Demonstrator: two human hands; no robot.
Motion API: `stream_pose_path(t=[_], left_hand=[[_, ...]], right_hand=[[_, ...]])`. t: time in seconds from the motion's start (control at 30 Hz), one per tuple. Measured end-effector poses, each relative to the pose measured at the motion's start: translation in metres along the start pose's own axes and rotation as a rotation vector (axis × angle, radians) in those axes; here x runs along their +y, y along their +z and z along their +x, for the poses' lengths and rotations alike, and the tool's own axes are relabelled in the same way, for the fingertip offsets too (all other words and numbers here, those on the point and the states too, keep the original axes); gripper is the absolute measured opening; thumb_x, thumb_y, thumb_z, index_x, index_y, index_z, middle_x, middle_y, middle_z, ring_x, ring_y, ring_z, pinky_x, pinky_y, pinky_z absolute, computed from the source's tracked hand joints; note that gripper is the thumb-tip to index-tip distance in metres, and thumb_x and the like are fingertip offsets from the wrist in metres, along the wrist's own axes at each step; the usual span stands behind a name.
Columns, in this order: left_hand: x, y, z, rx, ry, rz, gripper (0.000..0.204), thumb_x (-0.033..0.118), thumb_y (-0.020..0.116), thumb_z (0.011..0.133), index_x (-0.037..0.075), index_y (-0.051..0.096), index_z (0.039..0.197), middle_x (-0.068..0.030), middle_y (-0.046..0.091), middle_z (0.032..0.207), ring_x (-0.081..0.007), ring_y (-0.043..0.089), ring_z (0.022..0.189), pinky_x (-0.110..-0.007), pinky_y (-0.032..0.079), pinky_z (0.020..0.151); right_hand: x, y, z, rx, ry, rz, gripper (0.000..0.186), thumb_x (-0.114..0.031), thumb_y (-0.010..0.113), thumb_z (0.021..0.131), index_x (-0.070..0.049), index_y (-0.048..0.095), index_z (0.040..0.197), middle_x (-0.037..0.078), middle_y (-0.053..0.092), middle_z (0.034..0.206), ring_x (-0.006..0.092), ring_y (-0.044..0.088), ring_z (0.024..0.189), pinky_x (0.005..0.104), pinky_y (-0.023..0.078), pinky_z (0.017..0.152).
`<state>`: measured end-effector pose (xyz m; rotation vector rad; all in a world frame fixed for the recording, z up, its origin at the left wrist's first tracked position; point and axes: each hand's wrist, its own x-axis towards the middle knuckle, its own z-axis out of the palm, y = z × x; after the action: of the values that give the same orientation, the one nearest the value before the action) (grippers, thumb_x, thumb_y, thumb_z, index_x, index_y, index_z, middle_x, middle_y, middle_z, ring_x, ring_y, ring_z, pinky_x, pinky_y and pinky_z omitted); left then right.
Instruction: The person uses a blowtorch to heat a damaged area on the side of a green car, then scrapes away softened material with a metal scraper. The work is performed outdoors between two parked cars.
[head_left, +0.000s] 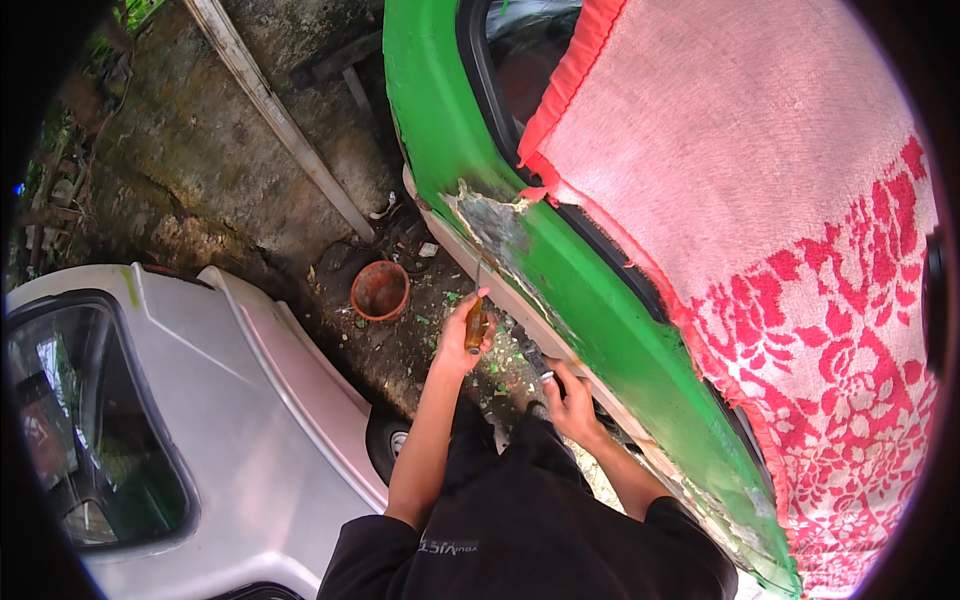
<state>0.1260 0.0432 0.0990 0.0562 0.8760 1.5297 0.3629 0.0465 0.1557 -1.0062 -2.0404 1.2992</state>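
Observation:
My left hand (462, 335) grips a screwdriver (474, 325) by its amber handle, its thin shaft pointing up near the lower edge of a green car body (580, 290). That panel has a cracked, peeled patch (490, 225) with grey and cream material showing, and a cream strip along its bottom. Lower and to the right, my right hand (568, 405) holds a dark metal tool (532, 355) with a light end, angled up-left beside the cream strip. I cannot make out exactly what that tool is. Whether either tool touches the car is unclear.
A red-and-pink patterned cloth (760, 170) drapes over the green car. A silver vehicle (220, 400) stands at lower left. An orange pot (380, 290) sits on littered dirt, near a long weathered beam (270, 110) on mossy concrete.

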Motion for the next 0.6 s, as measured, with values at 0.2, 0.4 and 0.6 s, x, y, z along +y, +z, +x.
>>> stream_pose_path(t=[0.2,0.4,0.6], left_hand=[[-0.006,0.018,0.009,0.090,0.087,0.090,0.032,0.029,0.042,0.101,0.011,0.056,0.123,-0.0060,0.060,0.071,-0.0104,0.048,0.045,-0.024,0.034,0.036],[-0.014,0.027,0.008,0.109,0.136,0.140,0.007,0.022,0.052,0.096,0.017,0.055,0.101,-0.0058,0.060,0.072,-0.0097,0.051,0.049,-0.023,0.035,0.040],[-0.018,0.040,0.017,0.135,0.167,0.170,0.008,0.017,0.055,0.094,0.018,0.048,0.093,-0.0045,0.054,0.062,-0.0111,0.048,0.047,-0.025,0.034,0.040]], right_hand=[[0.005,-0.003,-0.001,-0.011,-0.008,0.002,0.023,-0.012,0.055,0.097,-0.004,0.059,0.118,0.016,0.065,0.076,0.0277,0.063,0.059,0.0353,0.049,0.060],[0.010,-0.004,-0.005,-0.007,-0.067,0.044,0.024,-0.012,0.057,0.096,-0.003,0.059,0.119,0.018,0.067,0.088,0.0309,0.062,0.062,0.0354,0.050,0.060],[0.009,-0.009,-0.009,-0.062,-0.082,0.039,0.026,-0.012,0.058,0.096,-0.003,0.059,0.119,0.021,0.068,0.097,0.0360,0.068,0.076,0.0358,0.052,0.064]])
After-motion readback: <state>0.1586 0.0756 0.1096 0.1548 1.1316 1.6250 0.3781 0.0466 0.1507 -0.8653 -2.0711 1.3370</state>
